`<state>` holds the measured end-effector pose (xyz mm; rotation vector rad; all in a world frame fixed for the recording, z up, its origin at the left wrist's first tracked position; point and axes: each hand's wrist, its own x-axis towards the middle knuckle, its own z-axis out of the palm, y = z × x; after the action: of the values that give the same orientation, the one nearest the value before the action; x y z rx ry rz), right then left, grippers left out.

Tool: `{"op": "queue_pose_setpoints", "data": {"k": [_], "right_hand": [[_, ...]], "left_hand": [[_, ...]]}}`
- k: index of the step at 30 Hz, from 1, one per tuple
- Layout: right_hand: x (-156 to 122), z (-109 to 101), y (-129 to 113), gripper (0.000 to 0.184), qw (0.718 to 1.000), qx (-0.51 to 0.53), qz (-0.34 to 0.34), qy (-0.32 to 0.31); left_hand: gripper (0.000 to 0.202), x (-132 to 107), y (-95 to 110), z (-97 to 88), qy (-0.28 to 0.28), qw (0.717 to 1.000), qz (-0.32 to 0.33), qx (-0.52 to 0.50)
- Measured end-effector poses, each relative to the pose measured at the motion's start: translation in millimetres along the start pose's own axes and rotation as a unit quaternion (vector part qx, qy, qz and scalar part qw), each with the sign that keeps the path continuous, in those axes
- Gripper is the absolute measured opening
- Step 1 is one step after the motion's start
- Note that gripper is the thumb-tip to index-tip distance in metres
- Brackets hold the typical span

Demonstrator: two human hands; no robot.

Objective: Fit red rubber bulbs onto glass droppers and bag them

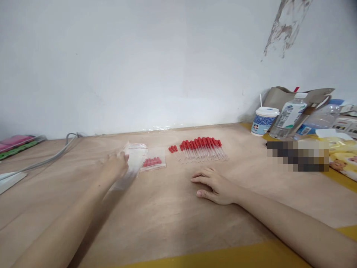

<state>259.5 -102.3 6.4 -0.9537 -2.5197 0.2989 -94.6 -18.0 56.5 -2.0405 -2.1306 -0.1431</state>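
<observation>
My left hand [115, 163] is smeared by motion at the left edge of a clear zip bag [136, 152]; whether its fingers grip the bag cannot be seen. Beside that bag lies a smaller clear zip bag [163, 163] with several red rubber bulbs [152, 161] in it. My right hand [216, 186] rests on the brown table covering, fingers spread and holding nothing. Beyond it is a row of thin clear droppers with red bulbs [202, 145], their tips toward me. A few more red-bulbed droppers [173, 149] lie just left of the row.
A lidded paper cup [263, 121] with a straw, a plastic bottle [287, 117] and a grey-beige bag [275, 97] crowd the back right. A grey cable [60, 153] crosses the left side near a green and pink package [19, 143]. A white wall [139, 67] bounds the table behind.
</observation>
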Motion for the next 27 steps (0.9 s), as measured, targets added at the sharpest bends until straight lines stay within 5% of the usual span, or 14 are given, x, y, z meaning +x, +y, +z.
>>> {"op": "queue_pose_setpoints", "data": {"k": [3,5,7,10,19,27], "right_hand": [[0.8,1.0,-0.7,0.035,0.999,-0.02,0.006,0.033],[1.5,1.9,0.5,0.03,0.996,-0.037,0.028,0.074],[2.2,2.9,3.4,0.026,0.99,-0.044,0.057,0.119],[3.0,4.8,9.5,0.022,0.981,-0.042,0.092,0.165],[9.8,5.5,21.7,0.013,0.969,-0.041,0.127,0.21],[83.1,-1.5,21.5,0.021,0.954,-0.147,0.23,0.121]], "left_hand": [[0.052,-23.3,29.1,-24.2,0.017,0.98,0.191,-0.049],[0.05,-41.7,48.2,-35.7,-0.071,0.936,0.332,-0.094],[0.052,-56.2,61.1,-41.0,-0.162,0.895,0.404,-0.096],[0.057,-65.8,68.7,-37.5,-0.21,0.879,0.418,-0.096],[0.05,-86.9,81.6,4.4,-0.135,0.861,0.459,-0.17],[0.049,-91.0,78.6,11.4,-0.119,0.868,0.437,-0.205]]}}
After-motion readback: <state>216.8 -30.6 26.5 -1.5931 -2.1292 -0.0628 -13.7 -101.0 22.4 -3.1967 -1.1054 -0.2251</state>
